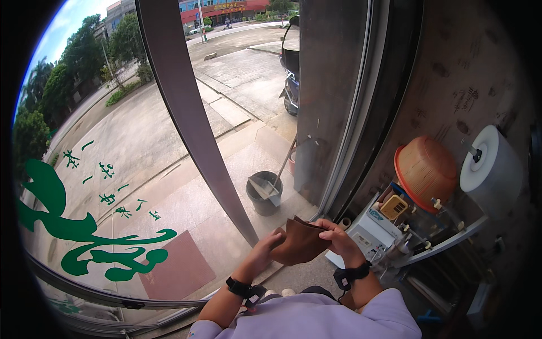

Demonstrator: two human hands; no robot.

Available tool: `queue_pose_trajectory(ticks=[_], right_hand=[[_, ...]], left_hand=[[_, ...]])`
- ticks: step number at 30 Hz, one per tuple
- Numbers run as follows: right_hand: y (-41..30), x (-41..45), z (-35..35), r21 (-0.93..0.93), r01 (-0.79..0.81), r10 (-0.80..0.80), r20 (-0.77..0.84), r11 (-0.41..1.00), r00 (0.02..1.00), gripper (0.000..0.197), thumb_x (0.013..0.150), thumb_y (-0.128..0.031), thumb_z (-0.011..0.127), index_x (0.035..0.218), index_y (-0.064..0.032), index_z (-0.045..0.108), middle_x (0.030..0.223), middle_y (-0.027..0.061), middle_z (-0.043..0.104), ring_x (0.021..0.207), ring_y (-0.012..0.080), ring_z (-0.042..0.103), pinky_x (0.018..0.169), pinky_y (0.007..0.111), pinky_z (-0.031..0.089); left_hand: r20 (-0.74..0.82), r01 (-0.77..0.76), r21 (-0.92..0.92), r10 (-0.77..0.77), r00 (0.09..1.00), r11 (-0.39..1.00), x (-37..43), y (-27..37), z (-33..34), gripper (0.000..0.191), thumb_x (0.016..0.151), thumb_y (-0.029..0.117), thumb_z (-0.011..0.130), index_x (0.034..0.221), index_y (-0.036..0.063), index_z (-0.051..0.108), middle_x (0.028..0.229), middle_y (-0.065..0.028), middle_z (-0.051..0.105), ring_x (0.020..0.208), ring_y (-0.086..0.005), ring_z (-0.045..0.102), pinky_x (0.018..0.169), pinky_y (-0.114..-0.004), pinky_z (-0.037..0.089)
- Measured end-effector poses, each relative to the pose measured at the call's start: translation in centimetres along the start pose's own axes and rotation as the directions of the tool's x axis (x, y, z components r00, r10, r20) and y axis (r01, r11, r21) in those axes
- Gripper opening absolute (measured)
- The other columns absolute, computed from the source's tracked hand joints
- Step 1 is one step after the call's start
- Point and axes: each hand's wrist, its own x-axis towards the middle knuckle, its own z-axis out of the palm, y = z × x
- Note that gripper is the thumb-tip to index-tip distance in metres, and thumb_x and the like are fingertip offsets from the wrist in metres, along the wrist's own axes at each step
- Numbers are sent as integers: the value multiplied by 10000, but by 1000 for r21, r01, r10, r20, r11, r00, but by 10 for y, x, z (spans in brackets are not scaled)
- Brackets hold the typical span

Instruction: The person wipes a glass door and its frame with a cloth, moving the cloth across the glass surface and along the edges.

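Observation:
A brown piece of folded material (301, 242), perhaps a cloth or a leather-like pouch, is stretched between my two hands. My left hand (273, 245) grips its left edge, the thumb on top. At its upper right edge, my right hand (337, 238) pinches it between thumb and fingers. The upper rim shows two layers slightly apart; whatever lies inside or behind it is hidden. Both wrists wear black straps with small devices.
Before me, a glass door frame (190, 114) stands by an opening. Outside are a black bucket (263, 209) holding a dustpan and a parked scooter (290, 80). At right are a white machine (368, 237), an orange basin (427, 173) and a large plastic film roll (487, 169).

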Motion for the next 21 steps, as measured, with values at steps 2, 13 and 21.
queue_pose_trajectory(ticks=[2,13,21], right_hand=[[7,11,-18,-23,40,-43,-158,999,986,212,901,-123,566,1092,-31,575,1075,56,630,971,123,607,871,258,482],[36,27,6,-968,-250,-742,-179,17,646,189,903,-173,656,1020,-27,630,964,41,674,792,142,627,723,291,500],[67,74,12,33,434,-377,-440,900,815,312,1013,-261,493,1238,-47,529,1132,73,613,1048,185,622,890,338,512]], left_hand=[[87,58,34,-61,994,998,2,9,7,462,1014,241,437,1420,25,392,1384,-116,509,1229,-204,535,1034,-334,436],[111,-229,736,221,969,636,21,36,-1,352,879,184,696,1162,56,529,1077,-97,645,1010,-195,619,857,-318,479],[556,-471,830,371,744,-300,25,104,84,247,862,126,591,1106,101,561,1177,-127,641,1003,-355,620,814,-417,506]])
